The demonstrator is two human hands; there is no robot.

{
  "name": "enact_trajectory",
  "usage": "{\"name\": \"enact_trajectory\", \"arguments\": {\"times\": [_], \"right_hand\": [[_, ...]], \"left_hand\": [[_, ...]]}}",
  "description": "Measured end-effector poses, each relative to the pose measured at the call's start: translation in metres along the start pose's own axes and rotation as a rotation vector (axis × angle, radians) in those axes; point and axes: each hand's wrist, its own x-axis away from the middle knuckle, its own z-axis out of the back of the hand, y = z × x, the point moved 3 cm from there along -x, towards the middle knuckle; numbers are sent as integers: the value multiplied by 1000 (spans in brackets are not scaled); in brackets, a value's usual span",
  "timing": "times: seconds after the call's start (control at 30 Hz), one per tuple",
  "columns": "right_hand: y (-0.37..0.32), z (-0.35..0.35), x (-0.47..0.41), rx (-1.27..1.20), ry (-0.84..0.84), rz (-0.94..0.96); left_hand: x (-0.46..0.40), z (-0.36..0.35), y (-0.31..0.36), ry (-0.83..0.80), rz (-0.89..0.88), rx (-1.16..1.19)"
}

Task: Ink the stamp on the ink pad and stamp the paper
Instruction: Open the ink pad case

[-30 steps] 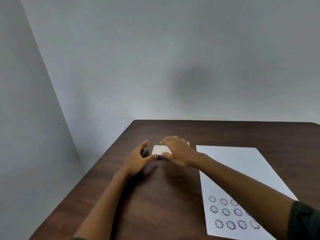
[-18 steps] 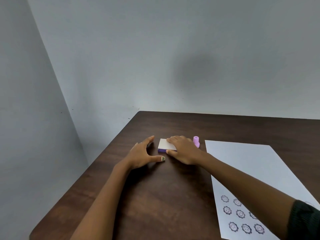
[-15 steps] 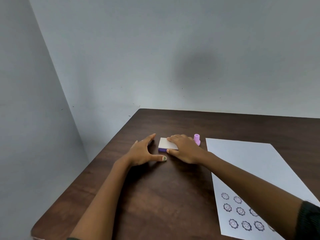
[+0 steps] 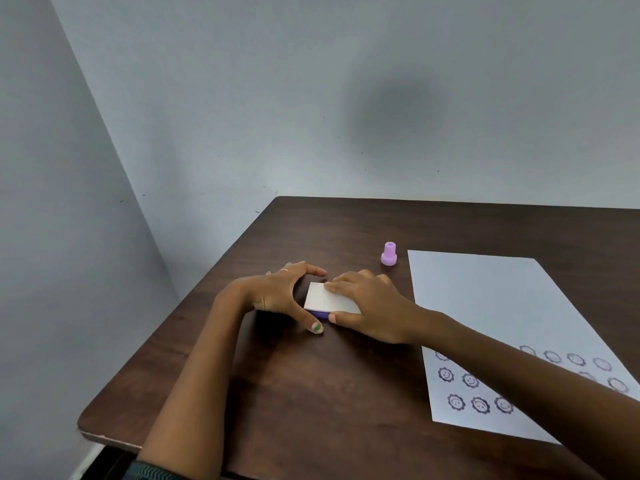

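While left fingers (image 4: pixel 313 271) spread, right fingers (image 4: pixel 341 288) pinch ink pad (image 4: pixel 327 301).

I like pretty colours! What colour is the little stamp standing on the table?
The stamp is light purple, seen in the head view.

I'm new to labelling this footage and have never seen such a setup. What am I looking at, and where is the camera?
No machine here: a person's two bare hands, filmed by one camera worn on their head, looking down. On the brown table lies a closed ink pad with a white lid. The left hand frames its left side; the right hand grips it, fingers on the lid. A purple stamp stands untouched beside the paper, which already carries smiley stamps.
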Motion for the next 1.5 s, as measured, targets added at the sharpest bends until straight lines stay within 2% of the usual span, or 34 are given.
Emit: {"name": "enact_trajectory", "arguments": {"times": [0.2,0.3,0.43,0.57,0.87,1.1,1.5], "right_hand": [[-3,2,8,-10,31,37],[5,21,7,-75,209,-4],[42,50,-6,-81,473,-199],[80,51,-14,-116,380,-357],[85,42,-21,-286,338,-404],[71,42,5,-301,262,-367],[34,37,58,-329,264,-260]], "left_hand": [[1,-1,1,-11,-21,5],[1,-2,0,-21,-23,-1],[0,-3,1,-43,7,-21],[-3,-4,0,-41,6,-33],[-3,-4,1,-28,-7,-47],[-1,-3,3,-23,-1,-46],[-1,-4,4,-14,-5,-37]]}}
